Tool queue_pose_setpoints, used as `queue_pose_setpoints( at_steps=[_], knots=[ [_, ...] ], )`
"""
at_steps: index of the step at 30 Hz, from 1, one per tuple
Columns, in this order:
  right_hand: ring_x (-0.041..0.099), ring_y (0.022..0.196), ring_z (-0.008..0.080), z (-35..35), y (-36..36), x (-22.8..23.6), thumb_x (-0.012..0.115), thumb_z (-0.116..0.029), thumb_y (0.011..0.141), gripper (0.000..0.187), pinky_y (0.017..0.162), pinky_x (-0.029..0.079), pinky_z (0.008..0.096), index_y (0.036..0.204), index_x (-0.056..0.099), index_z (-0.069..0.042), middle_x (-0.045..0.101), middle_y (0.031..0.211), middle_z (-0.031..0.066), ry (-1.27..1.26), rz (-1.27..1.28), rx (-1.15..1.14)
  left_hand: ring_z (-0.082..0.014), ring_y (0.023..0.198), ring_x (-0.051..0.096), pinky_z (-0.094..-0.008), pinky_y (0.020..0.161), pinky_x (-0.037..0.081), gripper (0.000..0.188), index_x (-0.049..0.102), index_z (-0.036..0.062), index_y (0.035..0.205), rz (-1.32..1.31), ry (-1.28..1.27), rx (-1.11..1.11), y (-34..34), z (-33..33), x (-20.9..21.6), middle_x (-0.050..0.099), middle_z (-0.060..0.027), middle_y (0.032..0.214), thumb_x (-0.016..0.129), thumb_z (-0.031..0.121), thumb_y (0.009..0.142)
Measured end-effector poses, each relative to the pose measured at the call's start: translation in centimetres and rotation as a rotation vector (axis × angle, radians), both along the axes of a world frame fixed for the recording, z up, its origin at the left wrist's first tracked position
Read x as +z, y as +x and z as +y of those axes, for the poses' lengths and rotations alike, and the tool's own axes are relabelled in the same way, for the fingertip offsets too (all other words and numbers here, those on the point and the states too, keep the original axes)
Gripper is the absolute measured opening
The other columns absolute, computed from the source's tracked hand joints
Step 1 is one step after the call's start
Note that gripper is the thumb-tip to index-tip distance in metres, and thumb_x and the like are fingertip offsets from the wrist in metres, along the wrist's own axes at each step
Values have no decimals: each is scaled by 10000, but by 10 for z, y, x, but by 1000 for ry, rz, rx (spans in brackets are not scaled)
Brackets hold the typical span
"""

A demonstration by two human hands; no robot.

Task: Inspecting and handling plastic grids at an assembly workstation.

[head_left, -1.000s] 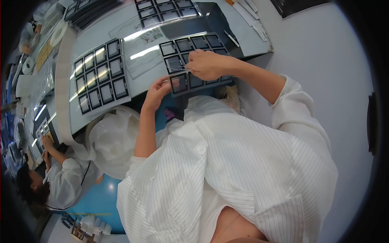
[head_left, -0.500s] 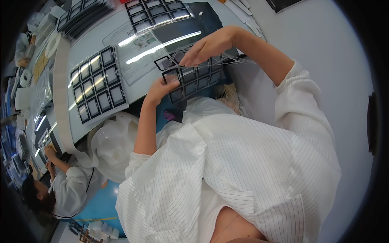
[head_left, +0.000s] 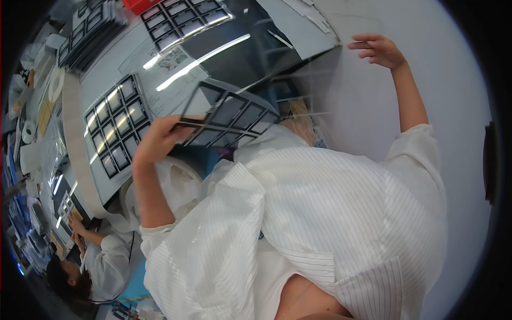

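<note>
My left hand [head_left: 161, 140] grips one edge of a panel of black square frames with clear panes [head_left: 229, 114], its thumb and fingers closed on it. The panel is tilted and partly blurred, held off the table in front of my body. My right hand [head_left: 380, 50] is away to the right, past the table's edge, fingers stretched out and nothing seen in it. Faint, smeared clear streaks show between the panel and my right hand; I cannot tell what they are. A similar framed panel [head_left: 118, 126] lies on the table to the left, and another framed panel [head_left: 186, 22] lies farther back.
A black mat [head_left: 242, 56] covers part of the glossy table, beside a printed sheet [head_left: 168, 66]. At the far left stands a stack of framed panels [head_left: 85, 37], near a red container [head_left: 140, 5]. Below the table are a white-lined bin [head_left: 178, 186] and a co-worker's sleeve [head_left: 112, 256].
My right hand has left the panel and swung far right, its fingers now apart. My left hand has shifted left, tilting the panel. The thin clear strips by my right hand no longer show distinctly.
</note>
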State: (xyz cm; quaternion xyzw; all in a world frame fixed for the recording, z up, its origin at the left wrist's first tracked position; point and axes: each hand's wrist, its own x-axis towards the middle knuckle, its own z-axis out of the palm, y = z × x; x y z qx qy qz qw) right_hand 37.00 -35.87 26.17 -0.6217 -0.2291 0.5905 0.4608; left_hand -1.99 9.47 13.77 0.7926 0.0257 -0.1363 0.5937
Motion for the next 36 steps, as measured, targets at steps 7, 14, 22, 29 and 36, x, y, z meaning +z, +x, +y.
queue_pose_setpoints(
  at_steps=[7, 14, 22, 29, 36],
  knots=[
    [624, 1033, 265, -158, -86, -66, 486, -96, 904, 453, 717, 567, 310, 1325, 407, 51, 537, 1236, 219, -448, 46, -609, -183, 829, 665, -279, 695, 546, 374, 508, -60, 1242, -22, -363, 361, -34, 17, 46, 665, -153, 989, 549, 17, 878],
    [402, 1237, 408, -129, -296, -321, 425, 21, 800, 563, 1046, 332, 450, 1357, 342, 36, 418, 1322, 300, -858, -1039, -520, -216, 900, 668, -286, 704, 574, 370, 532, -15, 1227, -87, -286, 456, 2, -11, 75, 654, -159, 1039, 603, 76, 876],
    [416, 1278, 252, 13, -290, -345, 665, -411, 816, 786, 1012, 371, 396, 1403, 308, -29, 426, 1370, 219, -488, -291, -536, -246, 987, 644, -289, 763, 573, 382, 456, -9, 1290, -171, -503, 493, 16, -27, 80, 600, -204, 1149, 535, 91, 930],
    [629, 917, 196, 148, -230, -149, 536, -337, 941, 576, 766, 514, 306, 1374, 336, -13, 558, 1243, 144, 394, 996, -615, -317, 1078, 597, -395, 880, 531, 365, 492, 39, 1276, -427, -1006, 846, 45, -92, 44, 567, -160, 1223, 551, 51, 915],
    [614, 640, 99, 208, -86, -137, 545, -221, 942, 401, 512, 470, 197, 1254, 384, -27, 665, 1011, 116, 343, -98, -414, -293, 1058, 602, -332, 835, 537, 339, 489, 56, 1242, -242, -1166, 1043, 29, -36, -27, 585, -147, 1183, 536, 217, 947]
  ],
)
